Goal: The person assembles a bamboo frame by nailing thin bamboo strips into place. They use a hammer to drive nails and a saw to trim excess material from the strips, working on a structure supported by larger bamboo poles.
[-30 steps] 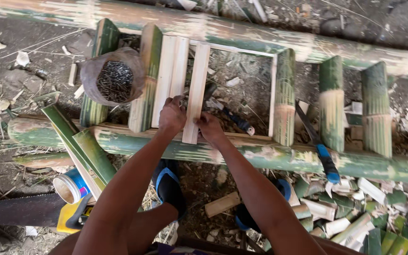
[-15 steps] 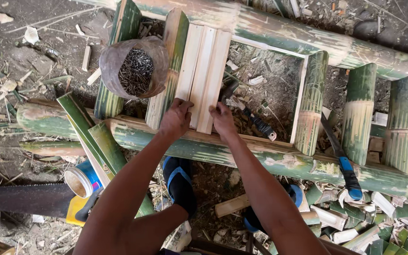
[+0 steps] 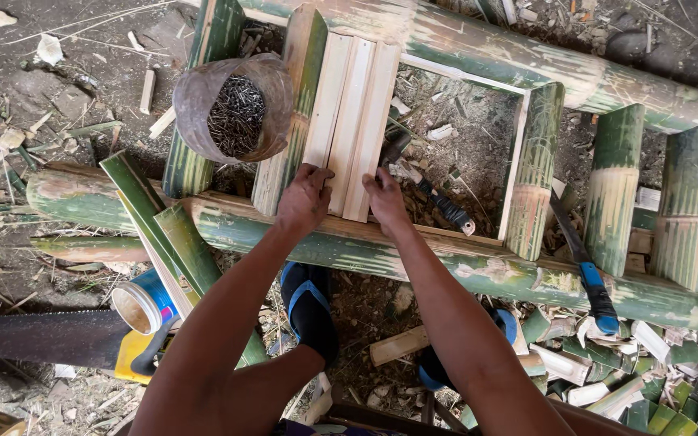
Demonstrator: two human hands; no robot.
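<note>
Three pale slats (image 3: pixel 349 121) lie together now, formerly two; left hand (image 3: pixel 304 196) and right hand (image 3: pixel 384 194) press fingers flat on their ends.

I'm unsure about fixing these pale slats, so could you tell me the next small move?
Probably pick nails from the nail container: both the left hand and right hand already press the slats side by side onto the near bamboo rail.

Soft, even daylight, faint shadows, sharp focus, slight bending at edges.
</note>
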